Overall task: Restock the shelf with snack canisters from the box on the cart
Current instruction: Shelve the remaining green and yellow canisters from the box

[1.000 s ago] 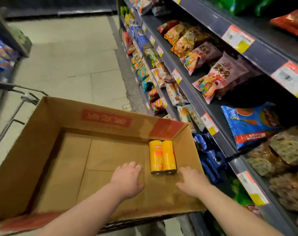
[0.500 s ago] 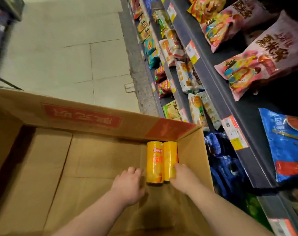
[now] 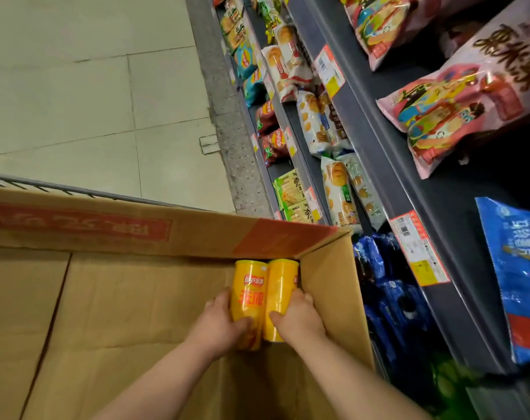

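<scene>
If the left hand (image 3: 218,321) and the right hand (image 3: 300,316) lift too fast, a can may slip and drop, because the fingers wrap only its low end. Each hand grips one: the left can (image 3: 248,295), the right can (image 3: 280,289). Both lie side by side in the box (image 3: 106,234), in its far corner by the shelf (image 3: 379,153).

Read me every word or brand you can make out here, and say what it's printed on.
"Lay's 乐事": logo on the left yellow canister.
"无限", likely: large red characters below that logo.
On the right yellow canister: logo turned away, unreadable.
On the cardboard box: red panel of upside-down characters, not legible.
On the pink snack bag: large tilted Chinese characters, unclear.
On the shelf price tags: too small.
</scene>
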Demonstrator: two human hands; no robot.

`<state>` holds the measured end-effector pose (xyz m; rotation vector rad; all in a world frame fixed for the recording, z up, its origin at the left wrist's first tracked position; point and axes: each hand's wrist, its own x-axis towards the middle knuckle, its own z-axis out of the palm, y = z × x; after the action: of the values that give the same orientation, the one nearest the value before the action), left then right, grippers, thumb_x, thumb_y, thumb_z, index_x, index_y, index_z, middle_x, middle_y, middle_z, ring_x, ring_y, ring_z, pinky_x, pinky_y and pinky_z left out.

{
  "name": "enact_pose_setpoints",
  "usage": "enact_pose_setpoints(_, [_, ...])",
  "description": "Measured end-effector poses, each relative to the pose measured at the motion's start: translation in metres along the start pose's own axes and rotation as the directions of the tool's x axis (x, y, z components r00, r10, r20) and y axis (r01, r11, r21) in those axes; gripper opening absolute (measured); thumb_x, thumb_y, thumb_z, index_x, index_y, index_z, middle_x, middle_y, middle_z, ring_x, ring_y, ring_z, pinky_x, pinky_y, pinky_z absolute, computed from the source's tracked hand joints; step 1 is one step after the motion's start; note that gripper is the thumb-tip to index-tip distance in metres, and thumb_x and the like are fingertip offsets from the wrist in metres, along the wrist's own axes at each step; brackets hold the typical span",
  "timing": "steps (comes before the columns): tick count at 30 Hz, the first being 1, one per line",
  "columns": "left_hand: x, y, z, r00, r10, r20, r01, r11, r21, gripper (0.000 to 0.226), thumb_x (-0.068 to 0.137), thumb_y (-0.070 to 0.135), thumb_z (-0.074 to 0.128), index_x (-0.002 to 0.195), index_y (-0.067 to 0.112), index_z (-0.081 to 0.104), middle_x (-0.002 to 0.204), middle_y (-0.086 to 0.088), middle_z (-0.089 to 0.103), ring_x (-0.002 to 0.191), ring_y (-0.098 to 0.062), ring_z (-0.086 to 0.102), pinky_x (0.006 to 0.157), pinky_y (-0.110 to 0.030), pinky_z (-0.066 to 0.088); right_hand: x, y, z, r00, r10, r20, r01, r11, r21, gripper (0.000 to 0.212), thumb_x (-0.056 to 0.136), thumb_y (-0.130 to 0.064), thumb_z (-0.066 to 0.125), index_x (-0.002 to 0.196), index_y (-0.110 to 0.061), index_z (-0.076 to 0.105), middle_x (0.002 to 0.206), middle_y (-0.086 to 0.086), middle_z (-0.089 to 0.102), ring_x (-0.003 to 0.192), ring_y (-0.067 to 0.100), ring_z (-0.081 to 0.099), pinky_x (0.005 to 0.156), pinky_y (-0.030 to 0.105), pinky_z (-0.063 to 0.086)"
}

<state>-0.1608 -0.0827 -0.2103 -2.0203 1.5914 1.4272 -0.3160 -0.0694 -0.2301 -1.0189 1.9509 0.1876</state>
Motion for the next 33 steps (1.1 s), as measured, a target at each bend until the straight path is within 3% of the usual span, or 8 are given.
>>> enact_pose_setpoints(5, [0.015,0.001,0.009,0.998,-0.055,-0.016,0.052,0.983,-0.175,0.077,0.083,0.032,0.07,0.145,0.013,0.03,0.137,-0.013,0.05,0.123,-0.028,0.052,0.1,-0.033,0.044,0.007,0.004,0.004,0.999,0.02,-0.037,-0.015,0.99,0.139,0.061,0.089,-0.037,0.061,0.136,-0.014,0.03,0.136,0.009,0.047,0.121,0.031,0.052,0.096,0.037,0.044])
enact_pose_setpoints(8, [0.023,-0.004,0.013,0.995,-0.083,-0.051,0.072,0.979,-0.19,0.077,0.078,0.036,0.073,0.142,0.016,0.034,0.13,-0.011,0.057,0.115,-0.029,0.057,0.095,-0.039,0.048,0.01,0.005,0.007,1.0,0.018,-0.024,-0.013,0.98,0.2,0.061,0.087,-0.039,0.064,0.133,-0.015,0.033,0.136,0.008,0.046,0.121,0.03,0.051,0.096,0.036,0.043])
enact_pose_setpoints(11, [0.029,-0.008,0.015,0.985,-0.154,-0.081,0.14,0.978,-0.153,0.08,0.075,0.042,0.074,0.139,0.013,0.037,0.127,-0.014,0.057,0.114,-0.033,0.057,0.094,-0.039,0.048,0.013,0.009,0.015,0.998,0.029,0.052,-0.043,0.959,0.28,0.074,0.082,-0.046,0.068,0.139,-0.016,0.03,0.139,0.006,0.045,0.124,0.027,0.05,0.098,0.035,0.042])
enact_pose_setpoints(13, [0.031,-0.01,0.016,0.977,-0.202,-0.064,0.192,0.973,-0.13,0.081,0.07,0.047,0.077,0.134,0.011,0.043,0.124,-0.015,0.057,0.112,-0.033,0.057,0.093,-0.04,0.049,0.015,0.013,0.02,0.991,0.033,0.133,-0.075,0.944,0.321,0.07,0.082,-0.047,0.067,0.136,-0.016,0.036,0.137,0.005,0.048,0.122,0.025,0.051,0.098,0.033,0.043])
enact_pose_setpoints(18, [0.024,-0.015,0.025,0.965,-0.262,-0.022,0.25,0.942,-0.223,0.077,0.066,0.042,0.083,0.125,0.009,0.045,0.123,-0.013,0.056,0.111,-0.03,0.057,0.091,-0.036,0.049,0.012,0.022,0.03,0.973,0.048,0.225,-0.155,0.858,0.49,0.071,0.083,-0.034,0.07,0.137,-0.014,0.028,0.135,0.007,0.049,0.121,0.025,0.052,0.095,0.033,0.043])
enact_pose_setpoints(25, [0.0,-0.015,0.022,0.972,-0.232,-0.028,0.214,0.931,-0.296,0.063,0.07,0.031,0.083,0.11,0.013,0.038,0.12,-0.013,0.058,0.108,-0.03,0.058,0.089,-0.036,0.047,-0.005,0.02,0.041,0.967,0.111,0.231,-0.214,0.847,0.486,0.08,0.068,-0.044,0.078,0.132,-0.019,0.038,0.129,0.005,0.052,0.116,0.024,0.054,0.098,0.038,0.047])
enact_pose_setpoints(29, [-0.019,-0.015,0.012,0.978,-0.202,-0.049,0.175,0.927,-0.331,0.07,0.07,0.034,0.082,0.12,0.01,0.039,0.12,-0.013,0.058,0.106,-0.031,0.058,0.088,-0.036,0.047,-0.024,0.014,0.035,0.977,0.098,0.19,-0.185,0.832,0.523,0.088,0.063,-0.048,0.08,0.134,-0.021,0.036,0.127,0.004,0.051,0.114,0.024,0.055,0.096,0.041,0.048])
enact_pose_setpoints(33, [-0.047,-0.013,0.001,0.984,-0.156,-0.086,0.113,0.919,-0.377,0.068,0.07,0.037,0.082,0.117,0.012,0.039,0.118,-0.012,0.057,0.095,-0.025,0.056,0.085,-0.035,0.047,-0.051,0.007,0.022,0.992,0.06,0.111,-0.109,0.847,0.52,0.089,0.063,-0.051,0.078,0.135,-0.022,0.035,0.127,0.003,0.051,0.114,0.023,0.054,0.097,0.039,0.047])
